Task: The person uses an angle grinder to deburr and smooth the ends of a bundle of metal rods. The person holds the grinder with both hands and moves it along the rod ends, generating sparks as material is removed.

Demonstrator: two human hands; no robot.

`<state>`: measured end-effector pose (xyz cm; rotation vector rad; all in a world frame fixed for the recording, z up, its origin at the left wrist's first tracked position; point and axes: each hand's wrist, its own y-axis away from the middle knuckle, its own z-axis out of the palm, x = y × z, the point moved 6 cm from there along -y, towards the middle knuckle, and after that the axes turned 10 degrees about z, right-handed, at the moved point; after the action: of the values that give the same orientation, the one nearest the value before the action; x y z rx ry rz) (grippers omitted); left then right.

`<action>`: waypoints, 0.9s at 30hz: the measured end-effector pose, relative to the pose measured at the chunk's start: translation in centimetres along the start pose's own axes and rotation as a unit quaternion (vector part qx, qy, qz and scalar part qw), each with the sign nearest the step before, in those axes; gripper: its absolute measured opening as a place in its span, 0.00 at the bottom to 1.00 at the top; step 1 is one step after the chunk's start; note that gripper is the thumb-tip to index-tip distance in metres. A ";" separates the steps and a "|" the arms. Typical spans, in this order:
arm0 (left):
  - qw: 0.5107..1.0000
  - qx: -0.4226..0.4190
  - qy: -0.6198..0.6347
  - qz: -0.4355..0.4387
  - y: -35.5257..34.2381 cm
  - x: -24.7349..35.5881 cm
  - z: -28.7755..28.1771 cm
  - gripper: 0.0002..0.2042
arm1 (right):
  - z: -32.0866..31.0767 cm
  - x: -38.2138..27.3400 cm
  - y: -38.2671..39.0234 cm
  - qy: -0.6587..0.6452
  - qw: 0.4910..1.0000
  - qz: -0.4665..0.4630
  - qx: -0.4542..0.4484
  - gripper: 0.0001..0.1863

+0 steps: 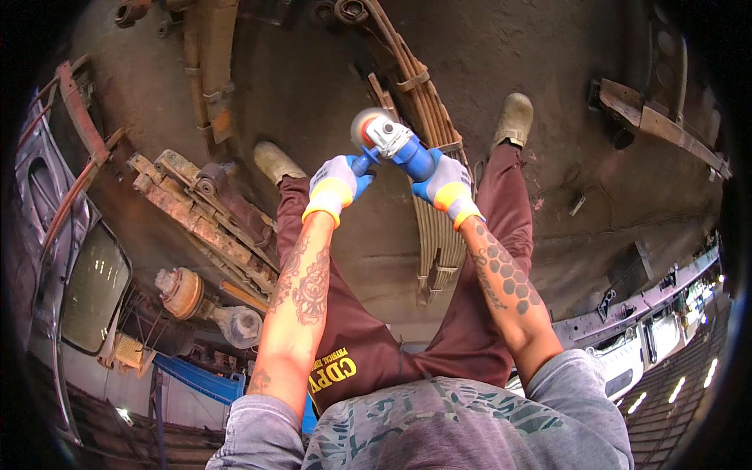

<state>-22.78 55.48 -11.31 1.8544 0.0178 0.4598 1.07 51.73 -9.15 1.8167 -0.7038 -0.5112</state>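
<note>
Both gloved hands grip a blue grinder, its blurred disc apparently partly hidden.

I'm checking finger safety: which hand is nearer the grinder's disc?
Left. The left hand grips the side handle close to the disc; the right hand holds the blue body, farther right.

Smooth blue plastic and dull silvery metal are seen on the angle grinder; the gloves are made of matt cloth; rough, rust-browned metal is shown by the leaf spring; the trousers are cut from matt cloth.
</note>
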 end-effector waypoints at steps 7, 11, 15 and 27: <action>0.999 0.003 0.024 0.024 0.5 -1.0 2.2 0.21 | 0.9 0.4 1.0 0.021 1.000 -0.005 0.017 0.30; 0.997 0.025 0.067 0.027 -0.6 -2.8 4.3 0.20 | -0.4 -1.2 0.0 0.071 0.997 -0.037 0.023 0.27; 0.995 0.020 0.084 0.049 -0.7 -3.5 4.3 0.20 | 0.2 -1.5 1.2 0.076 0.996 -0.021 0.033 0.26; 0.995 0.026 0.089 0.029 0.5 -0.2 2.5 0.18 | -0.4 0.3 1.0 0.067 0.996 -0.018 0.062 0.28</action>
<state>-22.24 52.96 -11.51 1.8633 0.0972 0.6713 1.32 51.50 -8.09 1.9633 -0.6226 -0.3715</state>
